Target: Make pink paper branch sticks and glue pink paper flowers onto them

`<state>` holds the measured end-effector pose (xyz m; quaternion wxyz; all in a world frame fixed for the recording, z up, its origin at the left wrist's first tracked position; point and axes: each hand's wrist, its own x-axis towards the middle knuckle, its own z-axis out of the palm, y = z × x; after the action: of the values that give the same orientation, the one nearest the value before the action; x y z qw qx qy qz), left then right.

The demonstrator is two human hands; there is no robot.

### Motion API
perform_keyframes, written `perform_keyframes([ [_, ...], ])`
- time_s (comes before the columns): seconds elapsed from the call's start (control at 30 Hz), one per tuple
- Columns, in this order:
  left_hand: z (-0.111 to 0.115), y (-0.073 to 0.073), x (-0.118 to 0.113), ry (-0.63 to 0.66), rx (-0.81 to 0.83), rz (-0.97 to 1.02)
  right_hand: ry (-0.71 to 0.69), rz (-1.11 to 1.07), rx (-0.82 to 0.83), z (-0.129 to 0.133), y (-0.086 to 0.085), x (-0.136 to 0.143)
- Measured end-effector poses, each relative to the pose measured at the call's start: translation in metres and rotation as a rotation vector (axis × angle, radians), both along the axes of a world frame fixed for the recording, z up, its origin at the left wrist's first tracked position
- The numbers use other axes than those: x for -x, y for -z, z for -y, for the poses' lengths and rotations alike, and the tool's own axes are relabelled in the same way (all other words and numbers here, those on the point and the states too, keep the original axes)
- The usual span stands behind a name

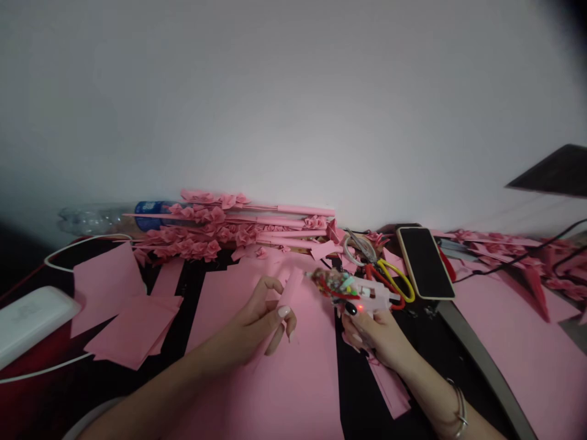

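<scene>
My left hand (268,318) pinches a rolled pink paper tube (291,288) between thumb and fingers, tilted with its upper end up and to the right. My right hand (367,336) is wrapped round the handle of a hot glue gun (353,288); a small red light glows near its thumb. The gun's nozzle points left, close to the tube's upper end; whether they touch I cannot tell. Beneath both hands lies a large sheet of pink paper (302,391).
Pink paper flower stems (206,232) lie along the wall beside a clear plastic bottle (96,219). Scissors (394,278) and a phone (426,263) are on the right. Pink paper squares (132,330) and a white power bank-like box (34,324) lie left.
</scene>
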<state>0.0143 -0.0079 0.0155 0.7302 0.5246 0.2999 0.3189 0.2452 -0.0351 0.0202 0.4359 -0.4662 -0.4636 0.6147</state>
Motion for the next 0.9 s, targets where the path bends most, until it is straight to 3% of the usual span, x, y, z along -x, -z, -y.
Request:
perform_keyframes([
  [0.1, 0.0003, 0.0005, 0.0006, 0.012, -0.007, -0.005, -0.086, 0.056, 0.001, 0.0017, -0.0019, 0.0008],
  [0.33, 0.0014, -0.0007, 0.0003, 0.015, 0.018, 0.051, 0.047, -0.05, 0.013, 0.0008, 0.0011, 0.0025],
  [0.5, 0.0001, 0.0003, 0.0008, 0.033, 0.037, 0.112, -0.075, 0.045, 0.015, 0.0026, 0.0005, 0.0029],
  [0.7, 0.0004, 0.0018, 0.0016, 0.022, 0.065, 0.142, 0.039, -0.051, 0.005, 0.0014, 0.0052, 0.0023],
  [0.83, 0.0006, 0.0001, 0.0009, 0.008, 0.068, 0.125, -0.068, 0.0, 0.009, 0.0019, 0.0069, 0.0007],
  [0.9, 0.0004, -0.0005, 0.0006, 0.004, 0.069, 0.116, -0.058, 0.006, 0.01, 0.0013, 0.0067, 0.0006],
])
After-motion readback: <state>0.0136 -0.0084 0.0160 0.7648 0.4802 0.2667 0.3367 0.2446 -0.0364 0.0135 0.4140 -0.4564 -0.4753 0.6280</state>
